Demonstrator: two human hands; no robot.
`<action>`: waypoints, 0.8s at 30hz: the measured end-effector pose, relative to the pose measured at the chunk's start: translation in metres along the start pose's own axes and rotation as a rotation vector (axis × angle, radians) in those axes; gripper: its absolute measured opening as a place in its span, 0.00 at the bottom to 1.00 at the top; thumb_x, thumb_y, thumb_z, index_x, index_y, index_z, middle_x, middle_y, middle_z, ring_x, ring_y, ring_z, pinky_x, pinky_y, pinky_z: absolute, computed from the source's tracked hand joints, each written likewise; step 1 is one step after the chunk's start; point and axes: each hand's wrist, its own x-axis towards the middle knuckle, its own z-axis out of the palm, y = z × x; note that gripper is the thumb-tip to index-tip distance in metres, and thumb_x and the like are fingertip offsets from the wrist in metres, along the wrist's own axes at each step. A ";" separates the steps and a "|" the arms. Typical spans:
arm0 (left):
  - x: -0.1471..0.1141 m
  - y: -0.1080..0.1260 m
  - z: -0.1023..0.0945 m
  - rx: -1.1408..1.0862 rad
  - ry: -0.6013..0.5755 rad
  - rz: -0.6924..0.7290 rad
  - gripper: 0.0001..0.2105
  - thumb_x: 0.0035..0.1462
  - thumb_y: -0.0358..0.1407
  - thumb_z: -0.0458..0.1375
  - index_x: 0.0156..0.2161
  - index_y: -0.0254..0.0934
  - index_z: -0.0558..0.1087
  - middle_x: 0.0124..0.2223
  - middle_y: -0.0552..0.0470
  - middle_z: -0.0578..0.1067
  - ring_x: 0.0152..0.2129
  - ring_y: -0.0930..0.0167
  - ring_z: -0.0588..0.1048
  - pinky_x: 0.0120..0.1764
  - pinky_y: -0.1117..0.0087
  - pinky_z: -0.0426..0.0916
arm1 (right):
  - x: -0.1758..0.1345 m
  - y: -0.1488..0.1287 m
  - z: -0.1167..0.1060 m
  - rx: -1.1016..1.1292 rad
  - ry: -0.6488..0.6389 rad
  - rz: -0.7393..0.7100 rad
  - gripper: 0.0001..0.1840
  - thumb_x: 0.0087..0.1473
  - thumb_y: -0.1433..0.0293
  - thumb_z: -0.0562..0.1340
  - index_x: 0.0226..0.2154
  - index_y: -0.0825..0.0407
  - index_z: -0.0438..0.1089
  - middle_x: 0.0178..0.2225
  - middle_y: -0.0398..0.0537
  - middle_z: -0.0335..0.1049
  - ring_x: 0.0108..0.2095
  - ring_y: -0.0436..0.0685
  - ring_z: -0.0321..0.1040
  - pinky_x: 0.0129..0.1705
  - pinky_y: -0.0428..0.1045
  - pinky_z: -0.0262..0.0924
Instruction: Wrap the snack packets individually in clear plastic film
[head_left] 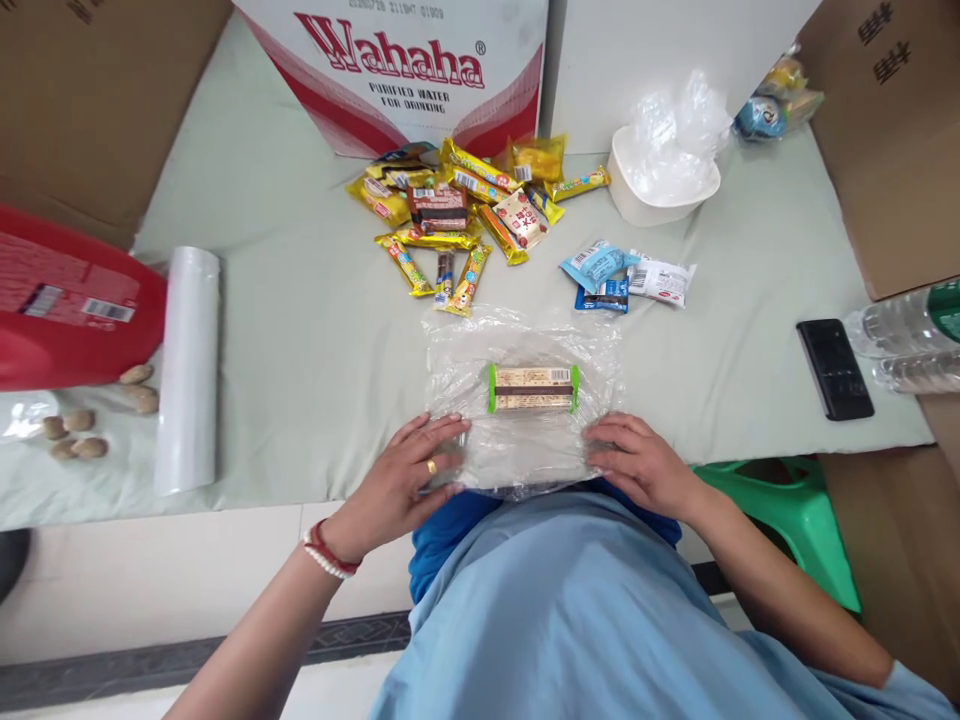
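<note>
A packaged snack bar (533, 376) with bright green ends lies crosswise on a crinkled clear plastic sheet (525, 448) at the table's front edge. My left hand (416, 468) rests at the sheet's left side, fingers stretched out and touching the film. Opposite it, my right hand (643, 462) has its fingers extended over the right edge of the sheet. Neither hand touches the bar. The film's near edge hangs by my lap.
Behind the sheet lies a pile of wrapped snacks (439, 208), with several small packets (600, 265) to its right. A white bowl (660, 210) holds clear plastic bags. A plastic roll (187, 370) and walnuts (90, 447) are left; a phone (835, 368) and bottles (904, 318) right.
</note>
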 end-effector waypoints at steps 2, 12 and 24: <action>0.006 -0.002 -0.008 -0.096 0.024 -0.037 0.12 0.72 0.40 0.52 0.43 0.43 0.79 0.60 0.45 0.80 0.63 0.63 0.74 0.70 0.53 0.62 | 0.010 0.001 -0.010 0.105 0.051 -0.006 0.13 0.69 0.67 0.58 0.49 0.43 0.78 0.50 0.52 0.80 0.52 0.61 0.75 0.58 0.62 0.70; 0.076 -0.031 -0.048 -0.205 0.191 -0.504 0.19 0.63 0.55 0.57 0.40 0.42 0.79 0.44 0.47 0.84 0.40 0.60 0.82 0.49 0.59 0.77 | 0.086 0.018 -0.057 -0.062 0.064 0.387 0.15 0.69 0.62 0.57 0.45 0.49 0.78 0.43 0.51 0.81 0.44 0.59 0.76 0.47 0.52 0.68; 0.082 0.042 -0.050 0.284 0.796 -0.281 0.10 0.70 0.37 0.53 0.46 0.40 0.77 0.46 0.46 0.80 0.44 0.64 0.79 0.48 0.58 0.76 | 0.153 0.008 -0.069 -0.426 0.009 0.336 0.23 0.71 0.66 0.52 0.62 0.54 0.69 0.57 0.60 0.74 0.58 0.69 0.65 0.56 0.58 0.60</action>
